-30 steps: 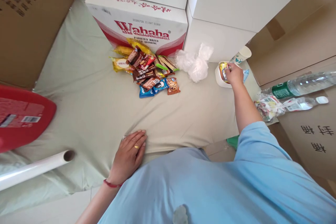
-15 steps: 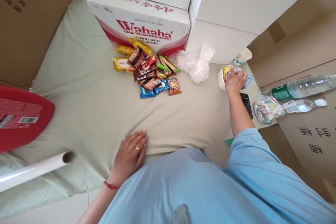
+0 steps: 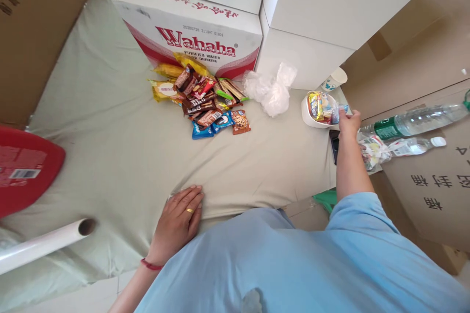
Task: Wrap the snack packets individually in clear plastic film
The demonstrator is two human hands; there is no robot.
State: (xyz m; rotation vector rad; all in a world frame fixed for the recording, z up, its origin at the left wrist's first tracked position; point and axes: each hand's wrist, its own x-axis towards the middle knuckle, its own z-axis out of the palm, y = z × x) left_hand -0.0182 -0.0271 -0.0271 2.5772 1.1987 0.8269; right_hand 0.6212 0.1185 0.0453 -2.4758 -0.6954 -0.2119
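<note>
My left hand [image 3: 179, 217] lies flat on the pale cloth near its front edge, fingers stretched out, holding nothing. Far to the right, my right hand [image 3: 349, 123] is at the right rim of a white bowl [image 3: 307, 116]. Its fingers are closed on a light blue snack packet [image 3: 342, 108], partly hidden by them. Several colourful wrapped snacks [image 3: 318, 106] fill the bowl. A heap of packaged snacks [image 3: 200, 95] in yellow, brown, red and blue wrappers rests in front of the Wahaha carton.
The Wahaha carton [image 3: 198, 34] stands at the back. Crumpled clear plastic [image 3: 275, 93] lies beside the snack heap. A paper cup [image 3: 336, 78], a black phone [image 3: 333, 144] and plastic bottles [image 3: 414, 120] are at right. A white tube [image 3: 44, 244] and a red container [image 3: 29, 168] are at left.
My right hand has moved from over the bowl to its right rim, uncovering the snacks inside. My left hand stays flat on the cloth. The view has shifted slightly.
</note>
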